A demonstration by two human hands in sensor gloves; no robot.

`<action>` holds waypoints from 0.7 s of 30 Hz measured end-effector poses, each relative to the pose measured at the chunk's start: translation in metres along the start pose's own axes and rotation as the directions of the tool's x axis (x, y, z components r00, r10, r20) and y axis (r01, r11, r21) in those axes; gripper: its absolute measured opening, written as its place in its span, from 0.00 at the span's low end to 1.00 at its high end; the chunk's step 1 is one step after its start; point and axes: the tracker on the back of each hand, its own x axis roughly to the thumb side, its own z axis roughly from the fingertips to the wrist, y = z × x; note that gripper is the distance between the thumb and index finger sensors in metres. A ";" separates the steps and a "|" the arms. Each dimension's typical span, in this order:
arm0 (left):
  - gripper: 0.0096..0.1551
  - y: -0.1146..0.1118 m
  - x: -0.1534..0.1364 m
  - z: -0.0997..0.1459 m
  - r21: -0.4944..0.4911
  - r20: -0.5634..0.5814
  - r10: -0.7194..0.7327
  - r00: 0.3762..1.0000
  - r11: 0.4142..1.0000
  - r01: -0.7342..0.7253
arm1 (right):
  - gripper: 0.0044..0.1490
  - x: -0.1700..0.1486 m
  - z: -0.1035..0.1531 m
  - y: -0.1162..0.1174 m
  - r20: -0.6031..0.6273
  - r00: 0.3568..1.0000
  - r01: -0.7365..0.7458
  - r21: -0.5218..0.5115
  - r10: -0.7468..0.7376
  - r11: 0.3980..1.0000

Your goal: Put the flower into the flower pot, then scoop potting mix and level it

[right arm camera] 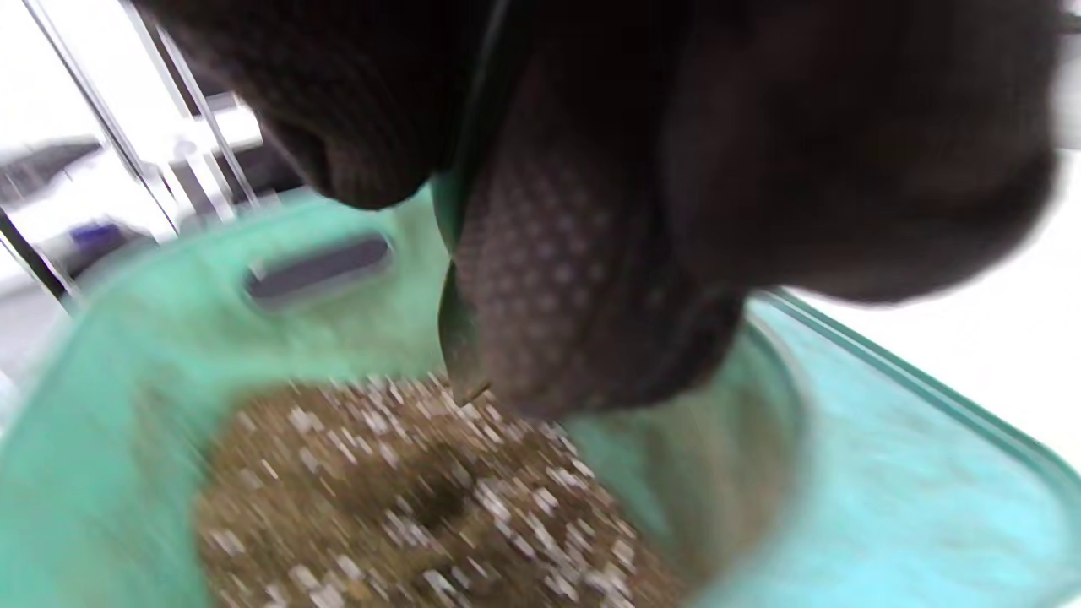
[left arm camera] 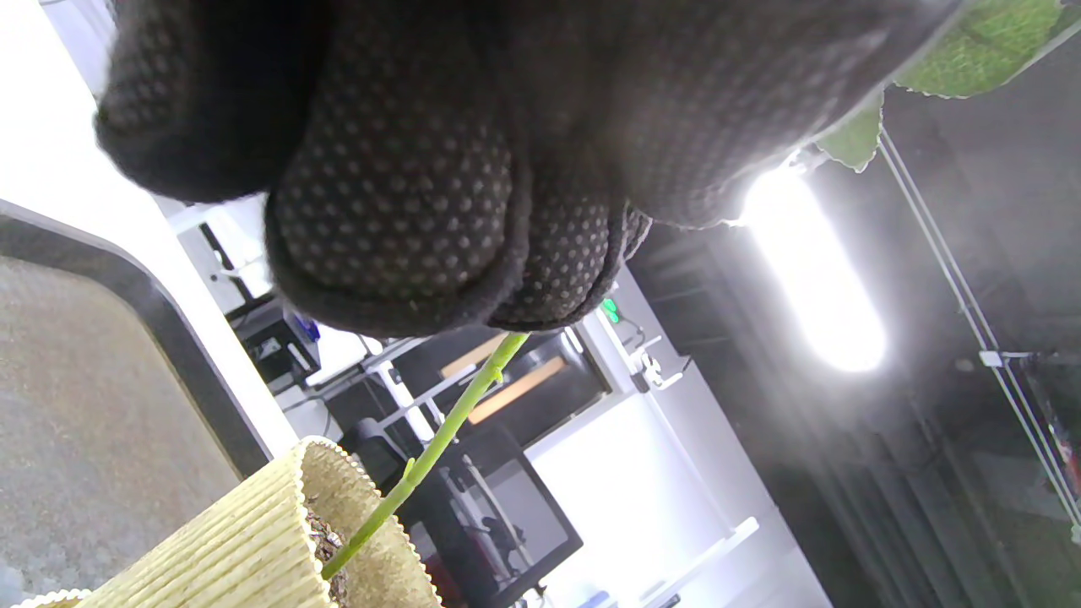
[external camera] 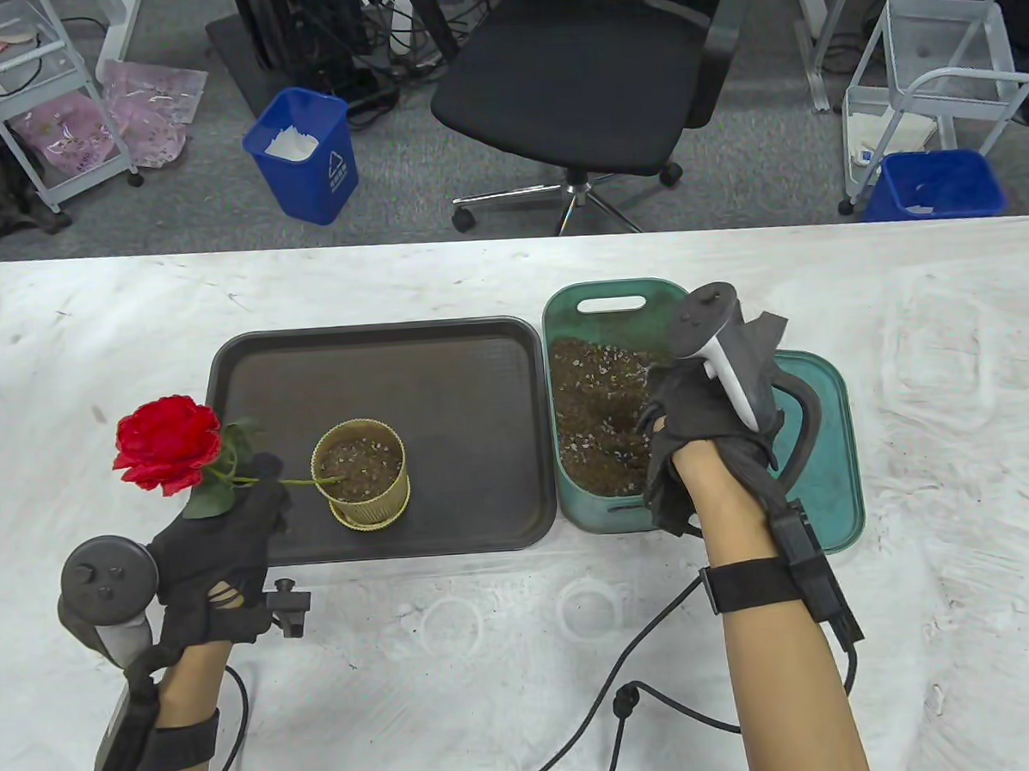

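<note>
A red rose (external camera: 166, 442) leans left with its green stem (external camera: 300, 481) running right into the soil of the ribbed yellow flower pot (external camera: 361, 473). My left hand (external camera: 266, 493) pinches the stem just left of the pot; in the left wrist view the stem (left arm camera: 439, 439) comes out below the gloved fingers (left arm camera: 405, 219) and enters the pot (left arm camera: 253, 540). My right hand (external camera: 661, 421) reaches down into the green bin (external camera: 613, 290) over the potting mix (external camera: 594, 416). Its fingers (right arm camera: 583, 279) are curled round a thin dark green scoop (right arm camera: 460, 346), mostly hidden by the glove.
The pot stands on a dark tray (external camera: 444, 363). The bin's green lid (external camera: 830, 481) lies under and to the right of the bin. Glove cables (external camera: 632, 655) trail across the table's front. An office chair (external camera: 584, 72) and blue bins stand beyond the far edge.
</note>
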 end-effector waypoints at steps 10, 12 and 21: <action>0.23 0.000 0.000 0.000 0.001 0.000 -0.001 1.000 1.000 0.001 | 0.32 0.009 -0.016 0.031 -0.001 0.997 -0.077 0.163 0.078 0.984; 0.23 0.000 0.000 0.000 0.001 0.000 -0.002 1.000 1.000 0.002 | 0.32 0.008 -0.019 0.031 -0.002 0.999 -0.047 0.181 0.048 0.982; 0.23 0.000 -0.001 0.000 0.001 0.001 -0.004 1.000 1.000 0.004 | 0.33 -0.003 -0.034 0.044 -0.009 0.978 0.200 0.345 -0.210 0.917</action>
